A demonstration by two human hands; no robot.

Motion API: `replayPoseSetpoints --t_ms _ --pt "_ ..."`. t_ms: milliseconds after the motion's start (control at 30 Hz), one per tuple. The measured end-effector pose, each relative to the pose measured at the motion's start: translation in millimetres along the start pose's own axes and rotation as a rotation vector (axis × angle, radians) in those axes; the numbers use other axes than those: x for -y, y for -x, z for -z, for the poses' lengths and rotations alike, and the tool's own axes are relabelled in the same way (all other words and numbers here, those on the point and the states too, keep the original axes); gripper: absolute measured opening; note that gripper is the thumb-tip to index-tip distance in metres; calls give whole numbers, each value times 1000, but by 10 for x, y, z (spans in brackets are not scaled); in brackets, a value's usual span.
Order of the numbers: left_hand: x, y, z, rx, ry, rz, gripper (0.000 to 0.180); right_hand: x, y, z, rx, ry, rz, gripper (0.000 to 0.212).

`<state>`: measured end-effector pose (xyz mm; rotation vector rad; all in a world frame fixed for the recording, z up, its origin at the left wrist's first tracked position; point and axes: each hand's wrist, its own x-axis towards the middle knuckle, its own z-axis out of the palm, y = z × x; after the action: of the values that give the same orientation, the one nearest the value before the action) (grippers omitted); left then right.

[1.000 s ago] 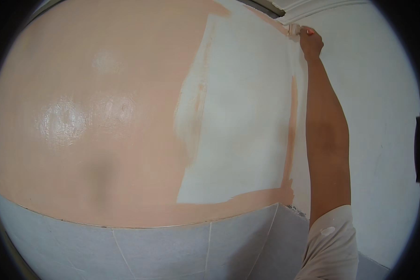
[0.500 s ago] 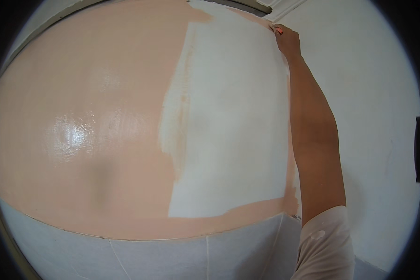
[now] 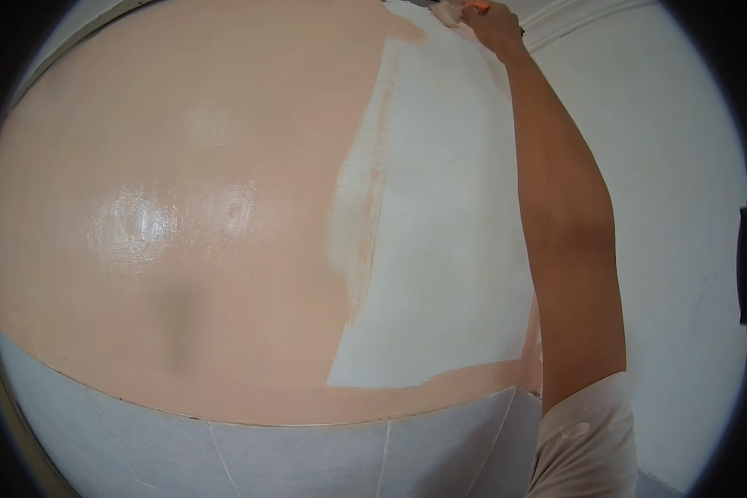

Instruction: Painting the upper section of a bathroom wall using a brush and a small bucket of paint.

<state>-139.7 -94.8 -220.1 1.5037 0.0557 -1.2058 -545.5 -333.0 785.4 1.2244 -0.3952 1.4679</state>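
My right arm reaches up along the wall corner, and my right hand (image 3: 498,31) is closed around a paintbrush (image 3: 450,13) with an orange handle. The brush's pale, blurred head lies against the top of the wall, beside the white patch (image 3: 448,207). Wet, shiny peach paint (image 3: 224,166) covers the wall to the left of that patch and runs in a band beneath it. A narrow peach strip (image 3: 531,328) goes down the corner by my forearm. My left hand is out of the picture.
Grey tiles (image 3: 299,461) line the wall below the paint. A white side wall (image 3: 681,183) meets the corner at right, under a white ceiling moulding (image 3: 577,21). A dark object (image 3: 746,266) stands at the far right edge.
My right hand has moved up and left with the paintbrush, from the upper corner to along the wall's top edge. The view has shifted slightly, so the white patch appears farther right.
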Motion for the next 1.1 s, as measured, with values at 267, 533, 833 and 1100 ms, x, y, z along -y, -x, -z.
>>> replayPoseSetpoints --t_ms 267,533,833,1100 --pt "144 152 289 -11 18 -17 50 -139 70 99 2 240 -100 31" --pt "177 423 474 -50 31 -61 51 510 -122 -56 13 -4 10 25" --pt "227 592 466 -78 31 -111 52 975 -416 -198 -177 -1242 -650 20" --pt "502 -40 559 83 313 88 50 622 -430 -262 -176 -249 -603 32"
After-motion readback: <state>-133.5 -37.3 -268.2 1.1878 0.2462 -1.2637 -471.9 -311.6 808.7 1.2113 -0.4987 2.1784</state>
